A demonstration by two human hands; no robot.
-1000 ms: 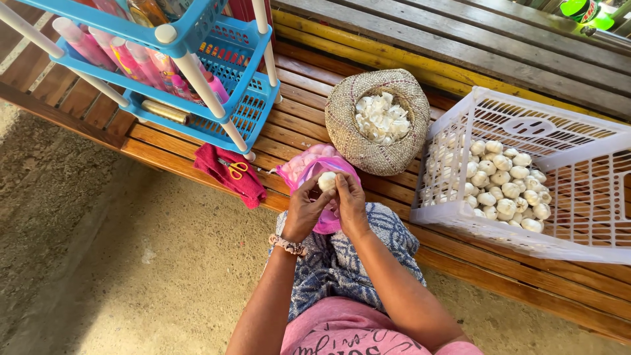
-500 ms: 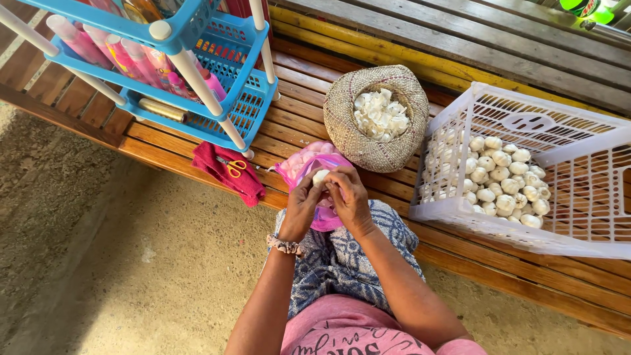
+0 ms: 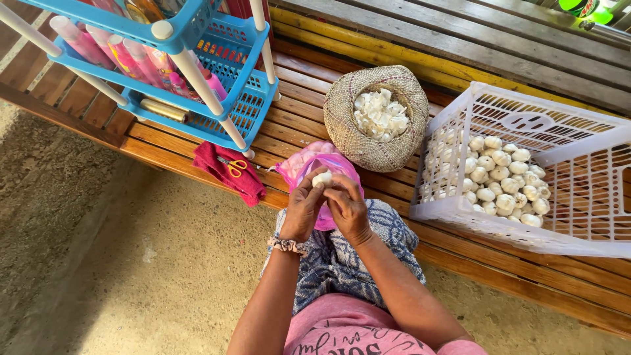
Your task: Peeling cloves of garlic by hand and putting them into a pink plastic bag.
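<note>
- Since the earlier frames both hands have lifted slightly, and the garlic bulb (image 3: 322, 178) now sits at the fingertips, just left of the woven basket (image 3: 342, 135), the landmark here.
- Far left of the basket stands a blue plastic rack (image 3: 197, 39) holding pink bottles.
- Left of the basket, a red cloth (image 3: 220, 172) lies on the wooden bench (image 3: 296, 118) with small yellow-handled scissors (image 3: 234, 165) on it.
- Just below-left of the basket, the left hand (image 3: 303, 212) and right hand (image 3: 348, 209) both pinch the bulb over a pink plastic bag (image 3: 299, 164).
- Inside the basket lie white peeled cloves (image 3: 379, 115).
- Right of the basket, a white crate (image 3: 526, 118) holds whole garlic bulbs (image 3: 503, 181).
</note>
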